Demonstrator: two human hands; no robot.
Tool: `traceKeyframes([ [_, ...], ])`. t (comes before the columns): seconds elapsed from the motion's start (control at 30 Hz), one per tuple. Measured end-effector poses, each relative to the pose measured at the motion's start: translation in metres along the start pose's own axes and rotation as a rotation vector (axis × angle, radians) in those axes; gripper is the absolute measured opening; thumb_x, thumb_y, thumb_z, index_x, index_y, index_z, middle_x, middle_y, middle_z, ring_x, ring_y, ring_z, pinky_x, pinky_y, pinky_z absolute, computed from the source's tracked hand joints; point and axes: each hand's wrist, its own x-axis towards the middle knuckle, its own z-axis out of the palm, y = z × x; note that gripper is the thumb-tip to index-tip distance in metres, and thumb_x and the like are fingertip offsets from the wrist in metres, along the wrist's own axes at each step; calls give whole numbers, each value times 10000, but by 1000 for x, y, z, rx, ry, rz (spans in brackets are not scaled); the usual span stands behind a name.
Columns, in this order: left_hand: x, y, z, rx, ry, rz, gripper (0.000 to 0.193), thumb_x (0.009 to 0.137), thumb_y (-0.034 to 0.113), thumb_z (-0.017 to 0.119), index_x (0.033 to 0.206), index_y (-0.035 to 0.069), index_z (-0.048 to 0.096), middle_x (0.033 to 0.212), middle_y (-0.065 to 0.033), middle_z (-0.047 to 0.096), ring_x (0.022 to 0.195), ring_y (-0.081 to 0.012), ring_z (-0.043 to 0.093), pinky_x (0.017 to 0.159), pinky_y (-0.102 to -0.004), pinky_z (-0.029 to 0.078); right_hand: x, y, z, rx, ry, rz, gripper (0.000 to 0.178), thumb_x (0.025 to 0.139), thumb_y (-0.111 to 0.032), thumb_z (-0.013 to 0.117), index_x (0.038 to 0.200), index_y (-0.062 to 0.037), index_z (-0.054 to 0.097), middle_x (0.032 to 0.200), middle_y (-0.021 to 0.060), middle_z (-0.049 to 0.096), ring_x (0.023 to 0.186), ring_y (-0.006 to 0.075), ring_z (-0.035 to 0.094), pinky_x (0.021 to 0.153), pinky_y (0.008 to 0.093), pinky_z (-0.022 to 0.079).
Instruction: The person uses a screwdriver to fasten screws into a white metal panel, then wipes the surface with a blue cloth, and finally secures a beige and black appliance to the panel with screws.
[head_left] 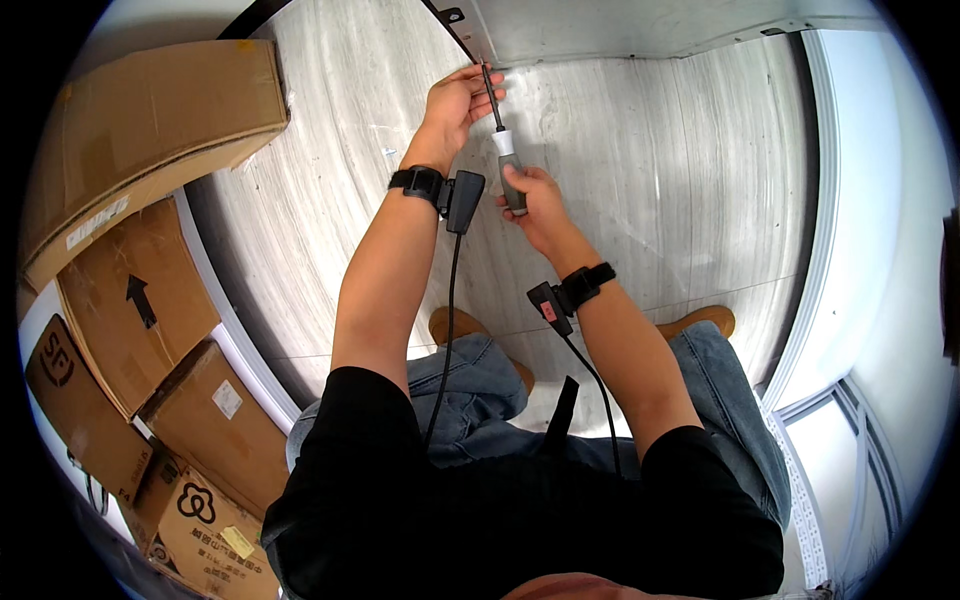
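Note:
My right hand (536, 205) is wrapped round the grey and white handle of a screwdriver (510, 170). The dark shaft points away from me, up to the lower edge of a grey metal panel (600, 35). Close to the shaft's far end is my left hand (462, 103), its fingers around or beside the tip; whether they pinch something small there is hidden. A dark metal strip with a bracket hole (453, 16) runs along the panel's left edge, just beyond my left fingertips.
Cardboard boxes (150, 290) are stacked along the left side, beside a white frame edge. A white door frame (830, 200) stands to the right. Light wood-look flooring (650, 200) lies under my hands. Cables (451, 330) run from wrist-strapped devices towards my body.

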Motion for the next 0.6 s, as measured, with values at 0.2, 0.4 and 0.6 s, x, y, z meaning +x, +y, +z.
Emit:
traceKeyframes([
  [0.2, -3, 3, 3, -12, 24, 2, 245, 951, 42, 440, 1162, 10, 559, 1076, -108, 674, 886, -181, 665, 772, -284, 533, 9, 7, -10, 130, -129, 27, 352, 961, -360, 517, 1075, -27, 526, 851, 80, 608, 719, 159, 576, 613, 315, 456],
  [0.4, -3, 5, 5, 14, 31, -17, 285, 973, 72, 417, 1225, 6, 532, 1125, -94, 655, 935, -164, 641, 790, -259, 506, 6, 4, -5, 94, -91, 37, 366, 961, -366, 519, 1058, -14, 544, 851, 90, 608, 720, 173, 588, 611, 320, 465],
  [0.6, -6, 6, 7, 46, 27, 0, 289, 976, 76, 414, 1234, 6, 523, 1108, -83, 662, 909, -146, 636, 763, -251, 495, 5, 4, -3, 50, -49, 44, 414, 981, -416, 461, 1057, -17, 535, 839, 89, 601, 715, 182, 579, 615, 324, 470],
])
